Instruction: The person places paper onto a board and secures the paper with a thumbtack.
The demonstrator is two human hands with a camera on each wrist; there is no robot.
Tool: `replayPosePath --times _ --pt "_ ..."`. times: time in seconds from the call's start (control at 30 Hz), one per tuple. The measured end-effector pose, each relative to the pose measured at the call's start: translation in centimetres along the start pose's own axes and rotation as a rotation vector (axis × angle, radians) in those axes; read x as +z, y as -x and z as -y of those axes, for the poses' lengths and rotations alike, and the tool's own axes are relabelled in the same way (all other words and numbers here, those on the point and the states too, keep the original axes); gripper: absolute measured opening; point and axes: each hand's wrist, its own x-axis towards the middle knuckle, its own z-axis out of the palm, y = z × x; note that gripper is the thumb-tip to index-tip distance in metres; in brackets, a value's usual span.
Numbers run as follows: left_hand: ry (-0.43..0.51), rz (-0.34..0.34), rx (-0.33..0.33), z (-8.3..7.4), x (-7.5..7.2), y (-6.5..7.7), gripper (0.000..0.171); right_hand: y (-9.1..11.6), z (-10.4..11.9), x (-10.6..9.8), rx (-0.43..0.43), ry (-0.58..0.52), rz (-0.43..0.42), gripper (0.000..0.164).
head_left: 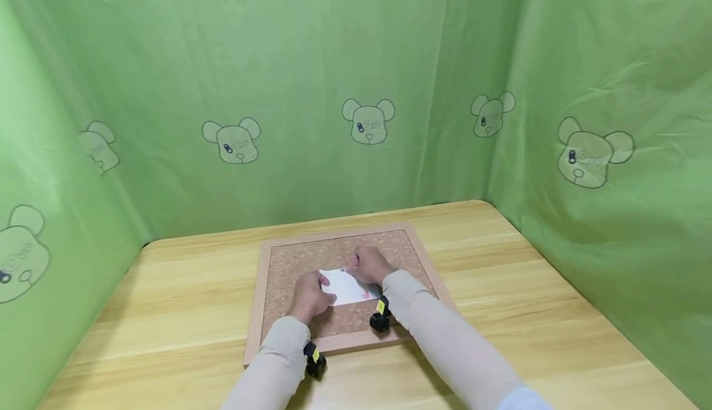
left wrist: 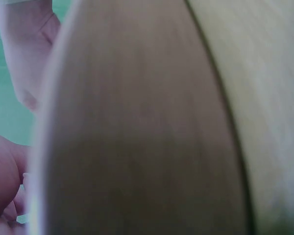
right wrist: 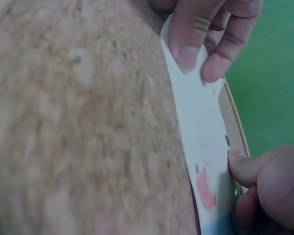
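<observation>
A white card (head_left: 347,287) with a pink drawing lies over the cork face of a wood-framed corkboard (head_left: 289,345). My left hand (head_left: 310,297) grips the card's left end, thumb and fingertips on it in the right wrist view. At the card's upper right, my right hand (head_left: 371,266) has curled fingers, its thumb (right wrist: 239,160) pinching at the edge close to a small dark hole (right wrist: 227,140). Blue colour shows at the card's near end in that view. The board's frame (left wrist: 137,117) fills most of the left wrist view, with parts of hands at its left side.
The corkboard lies on a light wooden table (head_left: 517,286). Green curtains (head_left: 300,45) with bear-head prints surround the table at the back and both sides. A black wrist camera (head_left: 316,360) hangs under the left wrist, another (head_left: 381,318) under the right.
</observation>
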Motion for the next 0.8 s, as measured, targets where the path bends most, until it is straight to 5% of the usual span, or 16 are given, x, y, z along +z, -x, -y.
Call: replayPosePath --times 0.6,0.8 --pt "-0.016 0.017 -0.027 0.6 -0.9 0.3 0.020 1.5 -2.3 -1.1 0.018 -0.018 0.005 0.033" --pt "-0.008 -0.061 0.056 1.8 -2.0 0.8 0.015 1.7 -3.1 -1.3 -0.016 -0.022 -0.027 0.029"
